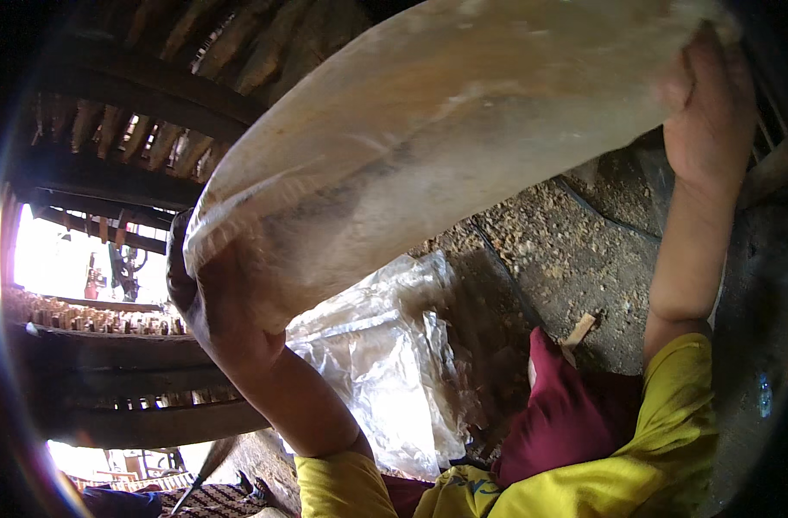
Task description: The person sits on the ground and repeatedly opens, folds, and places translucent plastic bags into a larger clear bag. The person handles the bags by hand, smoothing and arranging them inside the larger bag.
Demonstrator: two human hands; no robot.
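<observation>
A large, cloudy translucent plastic sheet or bag [407, 149] stretches across the upper view between my raised hands. At its upper right end, my right hand [711, 103] grips the edge, slightly blurred. My left hand [232, 285] is at the lower left end, partly behind or inside the plastic; its fingers are hidden, so its grip cannot be told. Below the plastic, a pile of clear, crumpled plastic sheets [394, 362] lies on the ground in front of me, shining where light falls on it.
Wood chips or crumbs [536, 239] litter the ground, with a small wood piece [580, 329] near my knee. Dark wooden beams [147, 424] and stacked wooden strips [102, 317] stand at the left. A clear plastic bottle [764, 395] is at the far right.
</observation>
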